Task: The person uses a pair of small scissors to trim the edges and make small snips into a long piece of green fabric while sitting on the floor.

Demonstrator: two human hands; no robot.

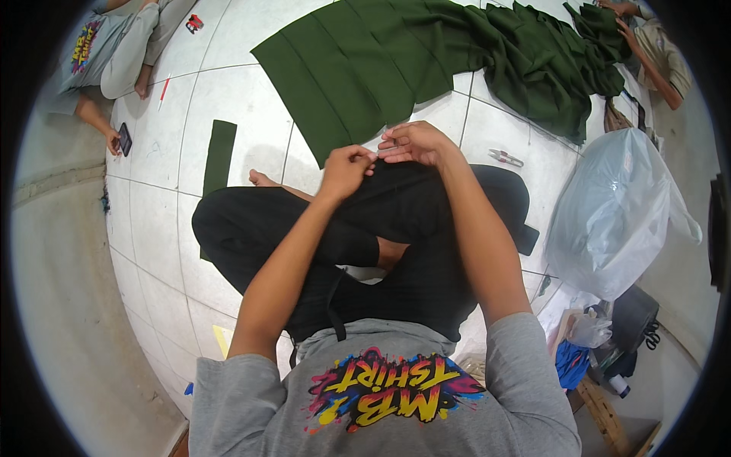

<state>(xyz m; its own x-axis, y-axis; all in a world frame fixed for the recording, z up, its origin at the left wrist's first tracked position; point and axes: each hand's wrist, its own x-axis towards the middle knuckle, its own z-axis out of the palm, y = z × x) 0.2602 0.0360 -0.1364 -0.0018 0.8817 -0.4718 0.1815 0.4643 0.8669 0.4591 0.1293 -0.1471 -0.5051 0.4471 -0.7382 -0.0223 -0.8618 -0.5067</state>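
Over my crossed legs, both of my hands come close together. My left hand is closed in a pinch, thumb against the fingers. My right hand is closed too, its fingers bent at the tips just to the right of the left hand. Something thin and pale seems to lie between the fingertips, too small to make out. Just beyond them, a large dark green pleated cloth spreads over the floor, its near corner by my left hand. Small thread snips lie to the right of my right hand.
A green cloth strip lies at left, near a red pen. At far left a seated person holds a phone. Another person's hands touch the bunched cloth at far right. A stuffed plastic bag stands at right.
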